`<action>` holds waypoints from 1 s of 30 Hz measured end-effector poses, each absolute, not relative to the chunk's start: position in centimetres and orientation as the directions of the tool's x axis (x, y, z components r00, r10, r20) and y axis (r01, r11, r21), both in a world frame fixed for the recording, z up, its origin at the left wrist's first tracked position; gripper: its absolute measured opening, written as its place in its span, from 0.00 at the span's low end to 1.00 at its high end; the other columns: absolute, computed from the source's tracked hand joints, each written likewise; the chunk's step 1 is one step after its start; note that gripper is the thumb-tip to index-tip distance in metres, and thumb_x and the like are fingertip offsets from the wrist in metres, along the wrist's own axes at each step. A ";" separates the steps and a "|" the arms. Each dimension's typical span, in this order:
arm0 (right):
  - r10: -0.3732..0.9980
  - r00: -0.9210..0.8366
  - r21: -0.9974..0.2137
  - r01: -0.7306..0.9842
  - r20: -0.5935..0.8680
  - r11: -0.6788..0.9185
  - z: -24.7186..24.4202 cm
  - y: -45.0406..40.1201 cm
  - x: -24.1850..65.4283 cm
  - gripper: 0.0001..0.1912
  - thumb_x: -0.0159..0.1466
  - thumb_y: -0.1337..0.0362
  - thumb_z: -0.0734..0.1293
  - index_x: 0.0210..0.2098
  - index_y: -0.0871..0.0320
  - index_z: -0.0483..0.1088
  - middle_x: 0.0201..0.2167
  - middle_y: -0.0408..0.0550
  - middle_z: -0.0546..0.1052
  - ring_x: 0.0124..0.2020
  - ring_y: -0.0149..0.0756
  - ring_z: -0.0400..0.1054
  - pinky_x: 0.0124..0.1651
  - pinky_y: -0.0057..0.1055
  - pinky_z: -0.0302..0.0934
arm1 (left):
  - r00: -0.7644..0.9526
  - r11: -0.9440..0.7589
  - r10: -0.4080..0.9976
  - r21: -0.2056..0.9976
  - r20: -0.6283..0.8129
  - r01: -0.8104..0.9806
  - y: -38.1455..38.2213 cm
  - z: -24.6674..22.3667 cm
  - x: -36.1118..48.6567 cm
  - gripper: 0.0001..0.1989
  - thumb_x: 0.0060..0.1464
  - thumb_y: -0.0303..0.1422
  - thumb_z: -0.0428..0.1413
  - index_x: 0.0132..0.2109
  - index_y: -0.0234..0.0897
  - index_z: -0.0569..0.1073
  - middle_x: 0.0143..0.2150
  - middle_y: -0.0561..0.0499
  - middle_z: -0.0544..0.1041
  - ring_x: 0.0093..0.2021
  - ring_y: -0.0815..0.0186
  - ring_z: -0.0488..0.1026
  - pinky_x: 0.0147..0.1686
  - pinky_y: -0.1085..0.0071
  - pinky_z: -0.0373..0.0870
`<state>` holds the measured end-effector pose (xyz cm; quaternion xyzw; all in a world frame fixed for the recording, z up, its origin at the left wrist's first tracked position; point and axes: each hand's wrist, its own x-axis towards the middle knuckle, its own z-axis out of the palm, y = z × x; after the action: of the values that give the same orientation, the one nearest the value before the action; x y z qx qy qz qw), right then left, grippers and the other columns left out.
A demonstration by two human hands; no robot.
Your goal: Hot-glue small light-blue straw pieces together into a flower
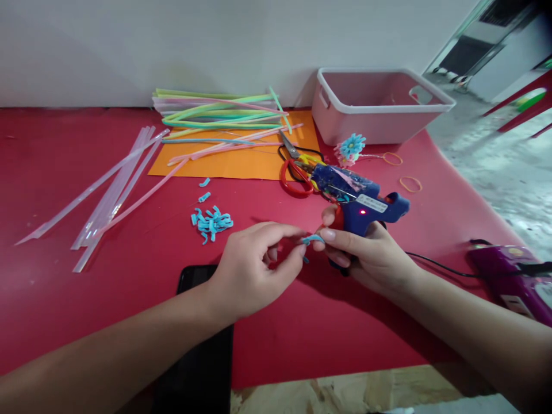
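Your left hand [254, 267] reaches in, its fingertips and your right hand's [371, 253] pinching a fuzzy, curved blue piece [313, 238] between them; smooth blue glue gun [357, 198] in right palm, fuzzy scrap pile [212, 223] left of fingers.

A pale wall [172, 52] stands behind the red table [107, 299]; to the table's right lie a grey, mottled floor [478, 138] and part of a red chair [524, 103].

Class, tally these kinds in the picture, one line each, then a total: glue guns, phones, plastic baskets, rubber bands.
Glue gun: 1
Phone: 1
Plastic basket: 1
Rubber bands: 2
Total: 5
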<state>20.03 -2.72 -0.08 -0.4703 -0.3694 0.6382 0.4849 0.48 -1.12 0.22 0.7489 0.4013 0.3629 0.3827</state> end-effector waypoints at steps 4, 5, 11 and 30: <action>0.965 -0.088 -0.932 -0.250 -0.246 -0.261 -0.2 -2.8 20.1 0.20 0.52 0.56 0.79 0.36 0.55 0.68 0.22 0.39 0.78 0.15 0.23 0.56 0.19 0.25 0.49 | 0.411 -0.501 0.844 0.779 0.343 0.377 -1.2 0.1 0.4 0.07 0.60 0.34 0.62 0.44 0.38 0.82 0.34 0.48 0.82 0.26 0.69 0.69 0.28 0.72 0.65; 0.965 -0.091 -0.934 -0.246 -0.245 -0.261 -0.2 -2.8 20.1 0.20 0.53 0.56 0.79 0.36 0.55 0.68 0.23 0.39 0.78 0.15 0.23 0.57 0.19 0.25 0.49 | 0.427 -0.536 0.826 0.748 0.368 0.392 -1.2 0.0 0.3 0.07 0.61 0.34 0.60 0.43 0.37 0.82 0.33 0.48 0.82 0.25 0.70 0.69 0.29 0.72 0.65; 0.971 -0.099 -0.948 -0.216 -0.216 -0.233 0.1 -2.7 19.9 0.20 0.53 0.56 0.79 0.35 0.55 0.67 0.23 0.40 0.79 0.16 0.23 0.57 0.20 0.25 0.52 | 0.474 -0.558 0.804 0.732 0.359 0.391 -1.0 -0.1 0.1 0.07 0.63 0.29 0.58 0.40 0.36 0.82 0.27 0.52 0.78 0.23 0.72 0.67 0.28 0.74 0.64; 0.902 -0.260 -0.781 0.453 0.346 0.430 -0.4 -3.3 22.7 0.10 0.55 0.75 0.67 0.32 0.55 0.69 0.23 0.40 0.75 0.21 0.30 0.67 0.24 0.27 0.60 | 0.303 0.184 0.948 0.948 -0.101 -0.261 0.6 -0.7 0.3 0.07 0.60 0.34 0.59 0.34 0.37 0.78 0.26 0.56 0.74 0.18 0.79 0.57 0.16 0.82 0.53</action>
<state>22.74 -3.32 -0.39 -0.4557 -0.7433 0.2783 0.4031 0.29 0.57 -0.69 0.4516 0.3802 0.4515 0.6691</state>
